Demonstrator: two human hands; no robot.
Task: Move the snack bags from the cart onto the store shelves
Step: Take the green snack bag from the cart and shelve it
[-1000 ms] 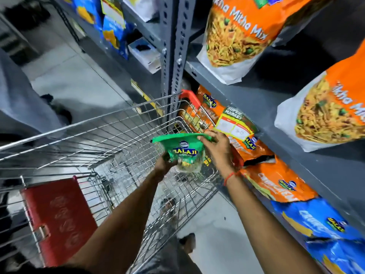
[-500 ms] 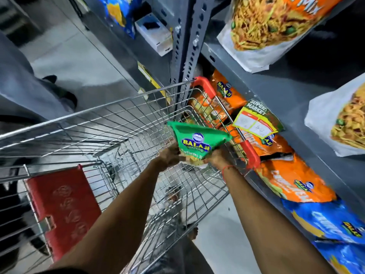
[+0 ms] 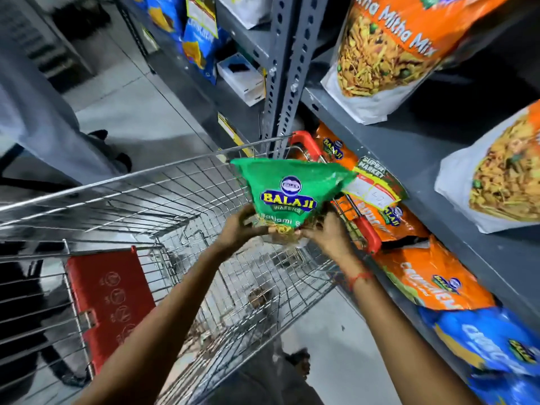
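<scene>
A green Balaji snack bag (image 3: pixel 287 188) is held upright above the far end of the wire cart (image 3: pixel 163 200). My left hand (image 3: pixel 238 229) grips its lower left corner and my right hand (image 3: pixel 327 235) grips its lower right corner. The bag's base is hidden by my fingers. Just right of the bag, the grey metal shelf (image 3: pixel 415 153) runs diagonally, with orange Mitha Mix bags (image 3: pixel 382 51) on top and orange Balaji bags (image 3: pixel 426 273) on the level below. The cart's basket shows only bare wire under my arms.
Blue snack bags (image 3: pixel 491 343) lie on the lower shelf at right. The cart's red child-seat flap (image 3: pixel 111 305) is at lower left and a red corner bumper (image 3: pixel 365 229) touches the shelf side. Another person's grey trouser leg (image 3: pixel 43 133) stands at left. A perforated shelf upright (image 3: pixel 283 71) rises behind the cart.
Both hands have lifted the green bag higher out of the cart; the right hand shifted from the bag's top edge to its lower corner, and the bag now faces me upright.
</scene>
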